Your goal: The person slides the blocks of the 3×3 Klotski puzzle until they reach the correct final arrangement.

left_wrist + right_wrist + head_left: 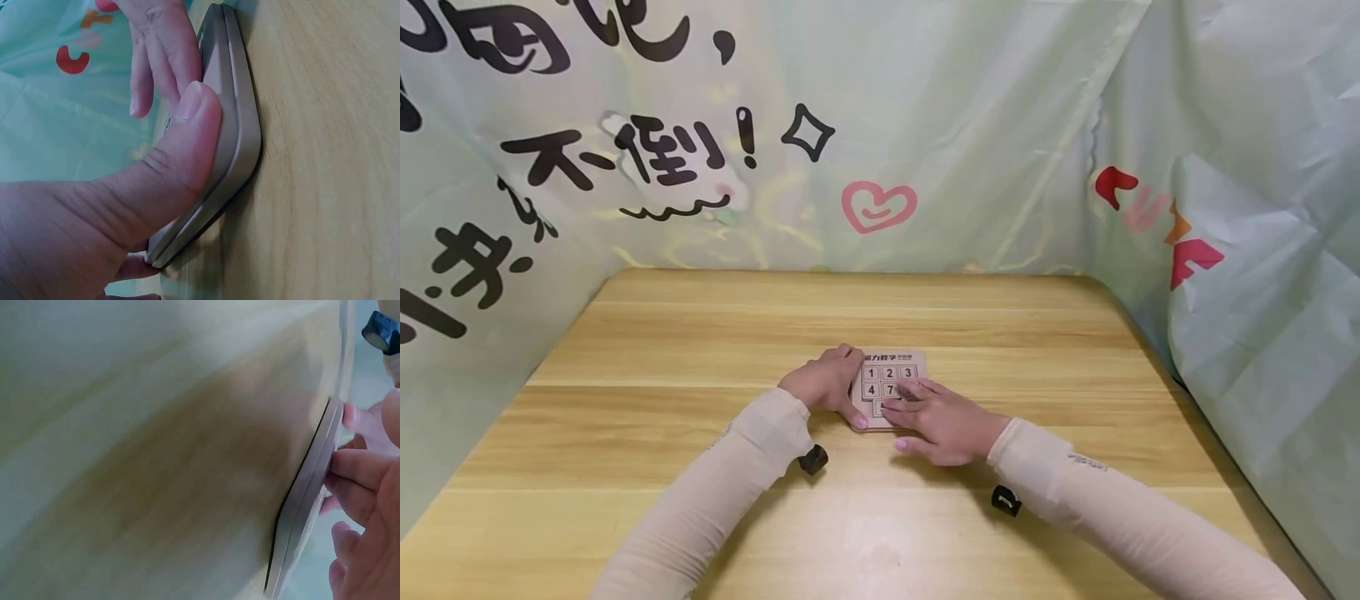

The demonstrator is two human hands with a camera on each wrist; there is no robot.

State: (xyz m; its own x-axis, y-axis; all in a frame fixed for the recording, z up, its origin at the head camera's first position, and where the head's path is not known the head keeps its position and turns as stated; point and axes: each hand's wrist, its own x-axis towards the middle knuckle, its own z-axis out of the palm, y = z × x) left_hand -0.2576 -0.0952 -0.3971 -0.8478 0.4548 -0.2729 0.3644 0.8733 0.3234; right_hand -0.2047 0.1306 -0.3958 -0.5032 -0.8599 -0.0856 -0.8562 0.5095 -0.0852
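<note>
A number sliding puzzle (889,358) lies flat on the wooden table, with 1, 2, 3 along the top row and 4 and 7 below. My left hand (826,380) grips it along the left side, its thumb (190,134) on the near corner and the fingers around the far left. From the right, my right hand (951,423) reaches over the puzzle with extended fingers touching the lower number tiles. Those fingers hide several tiles on the right and at the bottom. The thick rim of the puzzle (303,490) shows in the right wrist view.
The wooden table (700,333) reaches to a pale printed curtain (970,125) at the back, which also hangs at both sides. Black wrist cameras are strapped under both sleeves, one below the left wrist (813,460) and one below the right (1006,501).
</note>
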